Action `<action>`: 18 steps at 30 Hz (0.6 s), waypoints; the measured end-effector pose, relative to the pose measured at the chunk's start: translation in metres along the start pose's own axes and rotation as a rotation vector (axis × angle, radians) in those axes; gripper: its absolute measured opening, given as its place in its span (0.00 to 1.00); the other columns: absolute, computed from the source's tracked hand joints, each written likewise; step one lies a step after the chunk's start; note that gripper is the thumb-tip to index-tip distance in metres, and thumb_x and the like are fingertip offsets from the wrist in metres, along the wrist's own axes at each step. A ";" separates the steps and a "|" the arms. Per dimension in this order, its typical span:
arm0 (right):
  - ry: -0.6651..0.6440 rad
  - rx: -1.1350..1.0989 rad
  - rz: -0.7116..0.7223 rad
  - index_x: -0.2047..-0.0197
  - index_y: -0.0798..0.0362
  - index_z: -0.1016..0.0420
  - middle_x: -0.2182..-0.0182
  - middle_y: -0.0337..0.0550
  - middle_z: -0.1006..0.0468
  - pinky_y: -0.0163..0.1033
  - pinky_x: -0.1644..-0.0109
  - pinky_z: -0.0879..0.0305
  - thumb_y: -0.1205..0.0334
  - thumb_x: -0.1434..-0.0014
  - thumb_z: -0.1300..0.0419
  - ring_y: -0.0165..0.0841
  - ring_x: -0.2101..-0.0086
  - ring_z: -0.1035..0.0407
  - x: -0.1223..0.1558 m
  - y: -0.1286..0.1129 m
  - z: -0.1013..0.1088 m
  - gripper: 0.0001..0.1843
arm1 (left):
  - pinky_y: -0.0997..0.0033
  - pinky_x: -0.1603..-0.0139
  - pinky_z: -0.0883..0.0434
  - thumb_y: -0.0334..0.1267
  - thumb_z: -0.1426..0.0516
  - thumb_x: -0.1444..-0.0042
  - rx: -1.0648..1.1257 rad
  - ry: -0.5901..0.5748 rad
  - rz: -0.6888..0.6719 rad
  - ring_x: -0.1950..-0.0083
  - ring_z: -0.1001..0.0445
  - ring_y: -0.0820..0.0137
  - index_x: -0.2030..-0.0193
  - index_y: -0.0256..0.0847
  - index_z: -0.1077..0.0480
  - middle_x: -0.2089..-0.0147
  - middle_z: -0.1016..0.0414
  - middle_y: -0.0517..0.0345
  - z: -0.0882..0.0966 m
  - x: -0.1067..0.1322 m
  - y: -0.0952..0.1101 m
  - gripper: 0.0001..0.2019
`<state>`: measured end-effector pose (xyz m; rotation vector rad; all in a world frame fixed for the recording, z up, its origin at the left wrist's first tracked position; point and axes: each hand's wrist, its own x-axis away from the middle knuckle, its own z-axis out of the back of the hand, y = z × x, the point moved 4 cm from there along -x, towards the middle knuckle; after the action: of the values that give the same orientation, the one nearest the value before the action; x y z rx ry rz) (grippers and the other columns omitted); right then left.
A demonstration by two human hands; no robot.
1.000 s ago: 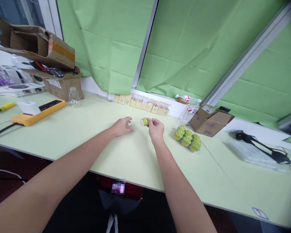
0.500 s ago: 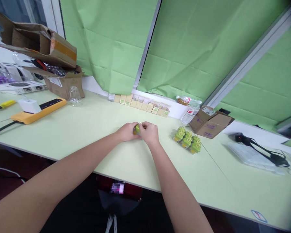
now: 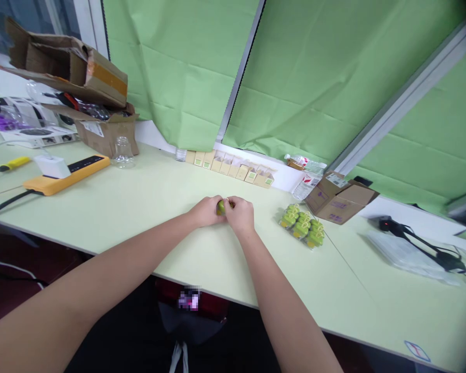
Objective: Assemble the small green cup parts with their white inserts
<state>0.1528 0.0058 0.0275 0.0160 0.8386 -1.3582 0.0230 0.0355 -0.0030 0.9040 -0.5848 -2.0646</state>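
Between my two hands, just above the middle of the table (image 3: 171, 197), is a small green-topped container (image 3: 221, 207), mostly covered by fingers. My left hand (image 3: 207, 211) wraps around its left side. From the right, my right hand (image 3: 241, 212) closes on its top with thumb and fingers pinched. To the right stands a tight group of similar small clear containers (image 3: 302, 225) with green lids and yellowish contents. Each of those lids seems to carry a thin, light-coloured loop.
Small beige boxes (image 3: 233, 167) line the wall. Behind the group are plastic bottles (image 3: 306, 185) and an opened carton (image 3: 339, 199). On the left are an orange power strip (image 3: 77, 173), a clear jar (image 3: 123, 153) and stacked cardboard boxes (image 3: 108, 132). A black strapped device (image 3: 415, 243) lies right.
Both hands stay together around the small container, whose green top now looks turned slightly and shows more. The whole view has shifted a little, moving the background slightly to the right.
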 end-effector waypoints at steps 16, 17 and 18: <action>-0.144 -0.223 -0.200 0.68 0.48 0.24 0.69 0.37 0.19 0.36 0.61 0.34 0.54 0.44 0.40 0.33 0.68 0.25 -0.001 0.013 -0.006 0.08 | 0.72 0.67 0.34 0.42 0.45 0.45 0.080 -0.031 -0.077 0.69 0.31 0.71 0.54 0.42 0.27 0.66 0.24 0.58 0.002 0.006 0.011 0.14; -0.154 -0.240 -0.205 0.68 0.48 0.24 0.69 0.37 0.19 0.36 0.61 0.34 0.53 0.45 0.39 0.33 0.68 0.25 -0.002 0.014 -0.005 0.08 | 0.72 0.66 0.34 0.43 0.45 0.45 0.089 -0.032 -0.078 0.69 0.30 0.71 0.54 0.42 0.27 0.65 0.24 0.58 0.001 0.005 0.010 0.14; -0.151 -0.253 -0.207 0.67 0.48 0.24 0.69 0.37 0.19 0.37 0.60 0.34 0.51 0.46 0.38 0.33 0.68 0.25 -0.003 0.016 -0.004 0.10 | 0.72 0.65 0.33 0.44 0.45 0.45 0.094 -0.026 -0.072 0.68 0.29 0.70 0.55 0.42 0.27 0.64 0.23 0.58 0.001 0.003 0.008 0.14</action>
<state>0.1646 0.0144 0.0197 -0.3750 0.8962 -1.4167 0.0248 0.0286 0.0021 0.9663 -0.6763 -2.1312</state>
